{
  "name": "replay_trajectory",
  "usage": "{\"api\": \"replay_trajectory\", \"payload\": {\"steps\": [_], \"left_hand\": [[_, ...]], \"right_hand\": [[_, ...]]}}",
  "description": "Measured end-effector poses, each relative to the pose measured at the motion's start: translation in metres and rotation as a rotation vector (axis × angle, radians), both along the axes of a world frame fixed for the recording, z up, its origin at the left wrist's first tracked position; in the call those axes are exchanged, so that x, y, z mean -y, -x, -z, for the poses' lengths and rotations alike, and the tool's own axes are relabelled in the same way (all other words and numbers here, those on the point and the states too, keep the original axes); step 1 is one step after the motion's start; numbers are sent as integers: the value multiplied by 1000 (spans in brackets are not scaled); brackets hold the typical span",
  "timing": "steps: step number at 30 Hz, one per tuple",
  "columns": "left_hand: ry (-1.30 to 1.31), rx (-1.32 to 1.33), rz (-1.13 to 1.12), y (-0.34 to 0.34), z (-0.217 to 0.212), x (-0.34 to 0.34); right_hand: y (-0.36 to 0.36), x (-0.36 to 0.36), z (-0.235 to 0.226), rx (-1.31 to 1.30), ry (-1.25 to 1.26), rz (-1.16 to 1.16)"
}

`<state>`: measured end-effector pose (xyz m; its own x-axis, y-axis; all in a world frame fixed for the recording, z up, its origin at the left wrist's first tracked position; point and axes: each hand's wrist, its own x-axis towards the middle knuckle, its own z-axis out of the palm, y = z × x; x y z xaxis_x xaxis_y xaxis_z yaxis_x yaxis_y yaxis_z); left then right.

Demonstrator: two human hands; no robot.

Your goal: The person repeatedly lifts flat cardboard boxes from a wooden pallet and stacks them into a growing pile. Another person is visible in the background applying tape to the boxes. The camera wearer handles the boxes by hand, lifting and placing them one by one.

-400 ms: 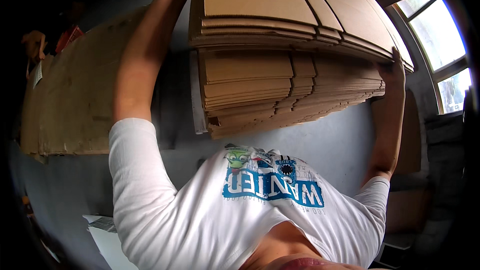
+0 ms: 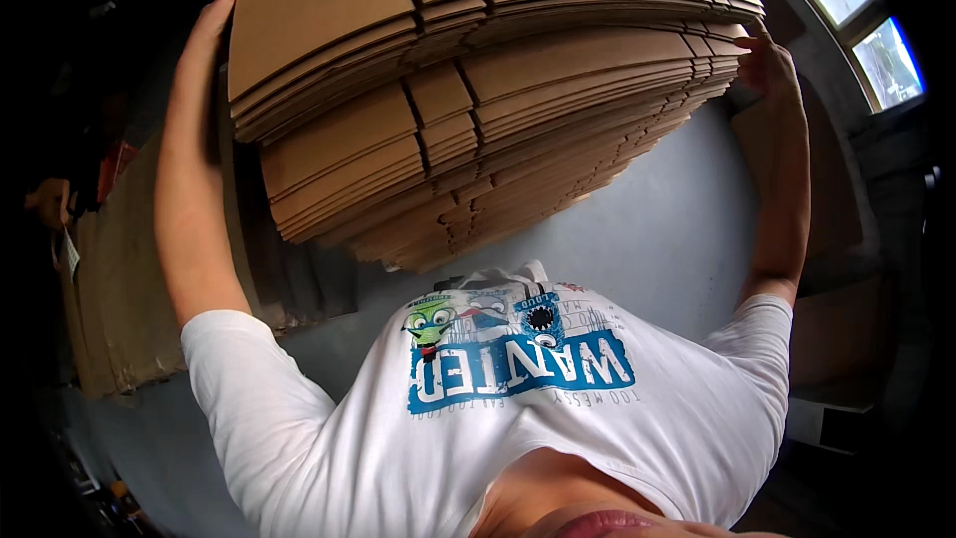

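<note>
1. A thick stack of flattened cardboard boxes [image 2: 478, 90] is held raised between both arms, above the person's white printed T-shirt [image 2: 518, 408].
2. The left hand [image 2: 214, 25] lies flat against the stack's left edge, fingers extended along the board.
3. The right hand [image 2: 767, 65] grips the stack's right edge, fingers curled on the layers.
4. More brown cardboard sheets [image 2: 119, 279] lean at the left.
5. Grey floor [image 2: 667, 209] lies behind; a window [image 2: 866, 30] admits daylight at upper right.
</note>
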<state>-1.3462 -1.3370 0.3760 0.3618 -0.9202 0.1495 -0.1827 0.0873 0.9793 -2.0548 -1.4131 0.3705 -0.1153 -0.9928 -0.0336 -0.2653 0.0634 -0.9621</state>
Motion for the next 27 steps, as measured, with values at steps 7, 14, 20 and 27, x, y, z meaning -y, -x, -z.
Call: {"api": "replay_trajectory", "payload": {"steps": [7,14,20,27], "left_hand": [[-54,-73,-192,105,-10,-106],[-232,-75,-252,154,-26,-140],[-227,-95,-208,136,-36,-127],[-225,-97,-110,73,-26,-112]], "right_hand": [[104,54,50,-91,185,493],[81,130,46,-198,194,306],[55,122,10,-16,256,203],[49,111,19,58,295,22]]}}
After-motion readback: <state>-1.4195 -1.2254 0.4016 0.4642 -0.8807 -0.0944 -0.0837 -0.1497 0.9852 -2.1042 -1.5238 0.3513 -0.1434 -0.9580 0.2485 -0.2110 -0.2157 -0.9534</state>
